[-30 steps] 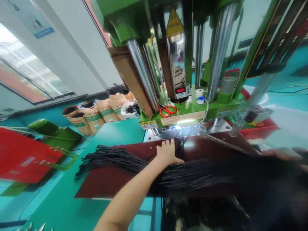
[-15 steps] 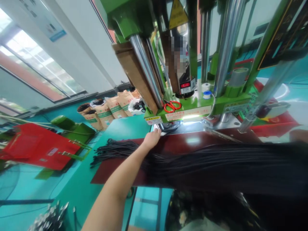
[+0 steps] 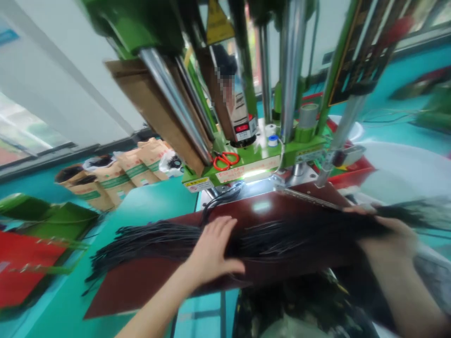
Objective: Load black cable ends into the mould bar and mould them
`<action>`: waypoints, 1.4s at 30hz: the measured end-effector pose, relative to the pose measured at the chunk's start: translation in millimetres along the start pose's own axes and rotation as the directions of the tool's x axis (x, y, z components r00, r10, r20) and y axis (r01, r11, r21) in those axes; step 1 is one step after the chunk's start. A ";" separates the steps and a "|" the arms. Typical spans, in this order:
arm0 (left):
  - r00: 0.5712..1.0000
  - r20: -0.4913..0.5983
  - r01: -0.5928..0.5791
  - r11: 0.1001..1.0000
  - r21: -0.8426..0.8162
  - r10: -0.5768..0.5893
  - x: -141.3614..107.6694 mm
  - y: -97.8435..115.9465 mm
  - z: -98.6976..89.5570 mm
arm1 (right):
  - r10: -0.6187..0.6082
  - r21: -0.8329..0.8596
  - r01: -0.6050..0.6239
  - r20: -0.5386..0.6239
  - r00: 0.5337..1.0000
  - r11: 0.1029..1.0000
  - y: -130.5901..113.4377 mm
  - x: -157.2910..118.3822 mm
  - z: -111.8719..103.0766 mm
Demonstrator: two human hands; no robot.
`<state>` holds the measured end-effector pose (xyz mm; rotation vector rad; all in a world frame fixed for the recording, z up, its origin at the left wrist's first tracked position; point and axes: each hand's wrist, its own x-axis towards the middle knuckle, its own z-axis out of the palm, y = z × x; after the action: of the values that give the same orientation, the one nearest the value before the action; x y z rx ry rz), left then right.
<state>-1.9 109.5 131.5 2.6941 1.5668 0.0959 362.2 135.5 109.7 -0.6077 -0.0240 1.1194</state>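
Note:
A long bundle of black cables (image 3: 282,237) lies across the dark red board (image 3: 123,286) before the green machine. My left hand (image 3: 216,253) is over the bundle's left part, its fingers and thumb spread, with nothing gripped. At the bundle's right end my right hand (image 3: 387,234) is wrapped round the black strands, blurred by motion. Near the machine's lit metal bed (image 3: 257,187), a few black cables curve out onto the board.
The green press (image 3: 253,162) stands behind the board, with red-handled scissors (image 3: 226,161) and a blue-and-white spool (image 3: 273,140) on its plate. Paper sacks (image 3: 112,178) stand at the back left, a red bin (image 3: 352,171) at the right. A metal arm (image 3: 313,197) reaches over the board.
My left hand has moved back from the machine bed and spread over the bundle. My right hand has come clearly into view, round the cables. The view has shifted to the right.

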 end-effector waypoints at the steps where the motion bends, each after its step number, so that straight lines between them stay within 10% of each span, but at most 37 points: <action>1: 0.998 0.026 -0.053 0.999 -0.007 0.053 -1.6 16.6 3.1 | 0.012 -0.009 -0.012 0.050 0.999 1.000 -2.3 0.6 -1.6; 5: 0.998 0.055 -0.013 0.998 0.066 0.010 12.1 58.3 19.1 | 0.093 -0.055 -0.085 0.165 0.982 0.995 -5.9 0.3 -2.2; 12: 0.985 0.170 0.026 0.996 0.091 -0.041 31.0 57.8 27.8 | 0.118 -0.143 -0.098 0.137 0.983 0.985 -10.3 -5.2 5.3; 25: 0.985 0.170 0.006 0.980 0.198 -0.040 -32.2 -37.3 42.6 | 0.441 -0.091 -0.433 0.112 0.891 0.897 56.5 -40.4 -5.4; 35: 0.980 0.196 -0.002 0.998 0.058 -0.009 27.8 45.9 23.2 | 0.549 -0.517 -0.406 0.156 0.821 0.754 28.8 -37.2 -20.7; 37: 0.993 0.114 -0.053 0.995 0.088 0.043 46.1 69.0 29.0 | 0.651 -0.704 -0.392 0.133 0.747 0.593 13.4 -40.3 -25.3; 40: 0.995 0.017 -0.104 0.985 0.137 0.102 65.8 93.8 39.8 | 0.913 -0.974 -0.219 -0.033 0.407 0.063 -25.4 -44.7 -22.1; 42: 0.993 -0.018 -0.116 0.982 0.151 0.120 72.4 102.5 44.5 | 0.938 -0.989 -0.010 -0.142 0.317 -0.146 -53.9 -45.0 -10.2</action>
<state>125.6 122.2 95.3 2.9123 1.4764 0.0169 389.9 77.0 138.9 -1.3993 -1.5670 2.2893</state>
